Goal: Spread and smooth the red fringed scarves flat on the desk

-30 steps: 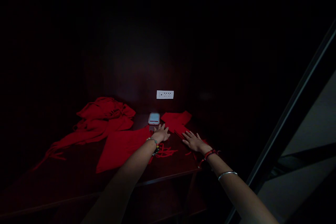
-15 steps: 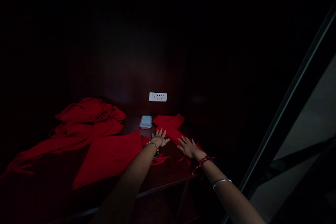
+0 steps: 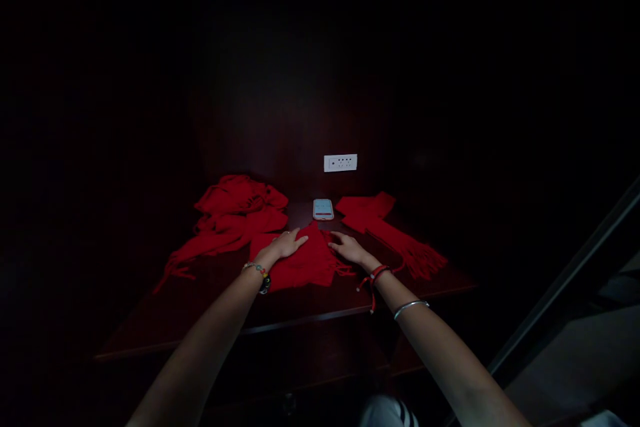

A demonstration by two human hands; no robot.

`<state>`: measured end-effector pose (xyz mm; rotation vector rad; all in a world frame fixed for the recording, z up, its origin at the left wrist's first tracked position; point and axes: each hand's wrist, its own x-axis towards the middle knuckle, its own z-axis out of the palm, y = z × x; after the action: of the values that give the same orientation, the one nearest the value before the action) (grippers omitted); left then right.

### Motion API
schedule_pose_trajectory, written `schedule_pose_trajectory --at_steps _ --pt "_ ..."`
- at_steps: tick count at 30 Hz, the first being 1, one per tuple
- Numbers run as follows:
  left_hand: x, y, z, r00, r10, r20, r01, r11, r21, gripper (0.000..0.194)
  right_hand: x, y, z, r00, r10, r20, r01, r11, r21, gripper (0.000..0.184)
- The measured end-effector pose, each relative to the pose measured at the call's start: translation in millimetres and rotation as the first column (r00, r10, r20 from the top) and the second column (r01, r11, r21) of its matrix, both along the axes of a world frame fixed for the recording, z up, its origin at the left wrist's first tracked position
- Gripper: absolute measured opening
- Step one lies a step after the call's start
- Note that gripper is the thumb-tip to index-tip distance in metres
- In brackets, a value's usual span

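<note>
A folded red scarf (image 3: 303, 263) lies in the middle of a dark wooden table (image 3: 310, 303). My left hand (image 3: 283, 245) rests flat on its upper left part, fingers stretched out. On the scarf's upper right edge my right hand (image 3: 347, 248) also lies flat with fingers apart. Neither hand holds anything. A beaded bracelet sits on my left wrist; red cords and a silver bangle are on my right.
A heap of red scarves (image 3: 235, 210) lies at the back left. Another red scarf with a fringe (image 3: 390, 233) stretches to the right. A phone (image 3: 323, 209) lies at the back, below a white wall socket (image 3: 341, 163). The surroundings are very dark.
Both hands moved from the right scarf onto the red scarf in the middle, which now looks smaller and folded. The camera view shifted, so everything sits further right in the frame.
</note>
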<state>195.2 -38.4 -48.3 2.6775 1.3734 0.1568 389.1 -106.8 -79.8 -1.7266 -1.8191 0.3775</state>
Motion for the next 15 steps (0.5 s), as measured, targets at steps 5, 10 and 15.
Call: schedule_pose_trajectory --at_steps 5,10,15 --pt "-14.9 10.4 -24.6 0.998 0.006 0.064 -0.013 0.994 0.107 0.058 1.2 25.2 -3.3 0.995 0.012 -0.095 -0.015 0.999 -0.035 0.042" --pt "-21.1 17.1 -30.3 0.995 -0.058 0.081 0.053 0.997 0.064 0.055 13.0 44.2 -0.8 0.977 0.121 -0.175 -0.14 0.985 -0.097 0.051" --pt "-32.4 18.1 -27.6 0.996 -0.015 0.084 0.01 0.998 0.06 0.054 11.9 52.7 3.8 0.916 0.146 -0.373 -0.223 0.959 -0.172 0.023"
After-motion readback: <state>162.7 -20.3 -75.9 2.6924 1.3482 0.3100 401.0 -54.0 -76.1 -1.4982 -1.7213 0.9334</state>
